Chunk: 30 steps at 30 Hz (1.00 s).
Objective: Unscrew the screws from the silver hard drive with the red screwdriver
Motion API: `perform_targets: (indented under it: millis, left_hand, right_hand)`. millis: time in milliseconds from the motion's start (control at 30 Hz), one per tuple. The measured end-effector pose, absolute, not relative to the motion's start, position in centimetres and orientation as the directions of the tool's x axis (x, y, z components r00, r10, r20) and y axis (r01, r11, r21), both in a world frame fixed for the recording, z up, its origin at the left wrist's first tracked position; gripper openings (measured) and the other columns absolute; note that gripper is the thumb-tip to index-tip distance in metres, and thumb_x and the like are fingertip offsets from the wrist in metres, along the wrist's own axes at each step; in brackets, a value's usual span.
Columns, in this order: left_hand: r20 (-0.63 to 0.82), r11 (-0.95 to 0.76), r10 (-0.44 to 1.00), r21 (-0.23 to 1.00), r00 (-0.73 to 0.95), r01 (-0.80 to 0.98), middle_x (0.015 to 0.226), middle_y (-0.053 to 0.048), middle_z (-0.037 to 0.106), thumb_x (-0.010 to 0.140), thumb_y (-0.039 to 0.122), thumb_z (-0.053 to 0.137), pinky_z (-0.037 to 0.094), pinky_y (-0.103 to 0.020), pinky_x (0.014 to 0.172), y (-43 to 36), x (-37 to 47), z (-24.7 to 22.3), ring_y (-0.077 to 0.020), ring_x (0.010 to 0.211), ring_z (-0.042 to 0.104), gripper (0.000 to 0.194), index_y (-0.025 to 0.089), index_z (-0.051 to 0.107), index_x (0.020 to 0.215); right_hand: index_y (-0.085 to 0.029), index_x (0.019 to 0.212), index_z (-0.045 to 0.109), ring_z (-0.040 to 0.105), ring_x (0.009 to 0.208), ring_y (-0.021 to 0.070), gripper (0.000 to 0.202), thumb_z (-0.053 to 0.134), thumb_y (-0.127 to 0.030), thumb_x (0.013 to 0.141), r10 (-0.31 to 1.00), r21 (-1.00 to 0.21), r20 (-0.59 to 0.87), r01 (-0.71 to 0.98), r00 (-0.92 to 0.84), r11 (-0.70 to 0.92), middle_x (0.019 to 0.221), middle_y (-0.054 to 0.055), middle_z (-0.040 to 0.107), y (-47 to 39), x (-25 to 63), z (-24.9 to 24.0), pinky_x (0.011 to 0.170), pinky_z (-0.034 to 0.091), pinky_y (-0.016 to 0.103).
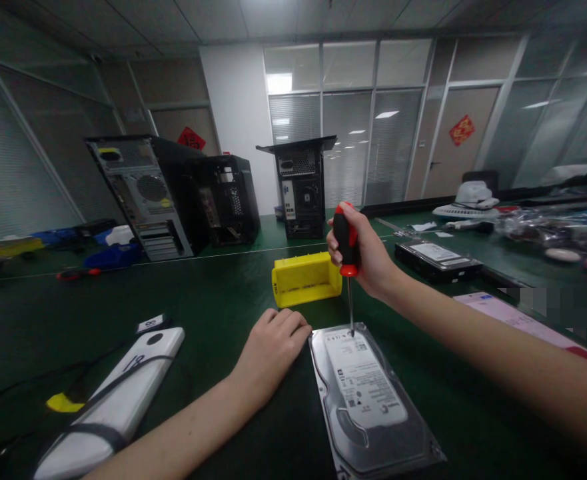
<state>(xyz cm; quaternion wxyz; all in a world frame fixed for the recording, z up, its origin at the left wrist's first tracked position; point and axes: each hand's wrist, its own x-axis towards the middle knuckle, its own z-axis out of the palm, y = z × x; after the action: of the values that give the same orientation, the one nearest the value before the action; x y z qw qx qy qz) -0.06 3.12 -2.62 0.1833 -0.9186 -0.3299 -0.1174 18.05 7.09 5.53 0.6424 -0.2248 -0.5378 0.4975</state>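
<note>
Right hand holds screwdriver, tip apparently on hard drive.

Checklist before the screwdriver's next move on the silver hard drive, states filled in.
1. Screwdriver gripped in right hand: ok.
2. Shaft near upright over the hard drive: ok.
3. Tip seated in a screw: cannot tell, too small.
4. Drive lying label up on the table: ok.
5. Left hand bracing the drive: cannot tell, it's at the far left corner.
6. Yellow bin upright: cannot tell.
</note>
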Motion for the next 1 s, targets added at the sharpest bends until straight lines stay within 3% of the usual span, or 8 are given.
perform_targets:
  millis: [267, 700, 1000]
  left_hand:
    - [0.322, -0.727, 0.546, -0.277, 0.773, 0.629, 0.099, -0.006, 0.061, 0.089, 0.011, 0.045, 0.043, -0.035, 0.073, 3.1, -0.3, -2.4, -0.0208, 0.087, 0.056, 0.02, 0.015, 0.059, 0.103]
    - [0.42, -0.749, 0.507, -0.218, 0.753, 0.626, 0.097, -0.006, 0.061, 0.091, 0.013, 0.043, 0.043, -0.034, 0.072, 2.9, -0.3, -2.9, -0.0197, 0.087, 0.056, 0.019, 0.015, 0.059, 0.102]
    - [0.392, -0.767, 0.49, -0.23, 0.779, 0.598, 0.095, -0.007, 0.06, 0.091, 0.013, 0.044, 0.044, -0.033, 0.072, 3.0, -0.3, -3.3, -0.0196, 0.085, 0.055, 0.018, 0.013, 0.058, 0.102]
  right_hand:
    - [-0.02, 0.079, 0.05, 0.04, 0.039, 0.0058, 0.037, 0.053, -0.057, 0.075, 0.887, -0.823, 0.458, -0.405, -0.058, 0.398, 0.054, -0.005, 0.047, 7.1, 17.4, 5.6, 0.037, 0.03, 0.019]
    - [-0.02, 0.078, 0.046, 0.041, 0.039, 0.0062, 0.036, 0.052, -0.056, 0.076, 0.877, -0.818, 0.469, -0.427, -0.106, 0.386, 0.053, -0.006, 0.046, 6.7, 16.2, 5.9, 0.036, 0.029, 0.018]
    - [-0.02, 0.079, 0.048, 0.041, 0.039, 0.0059, 0.039, 0.052, -0.058, 0.075, 0.877, -0.824, 0.467, -0.418, -0.118, 0.382, 0.053, -0.006, 0.047, 7.0, 16.3, 5.8, 0.035, 0.029, 0.018]
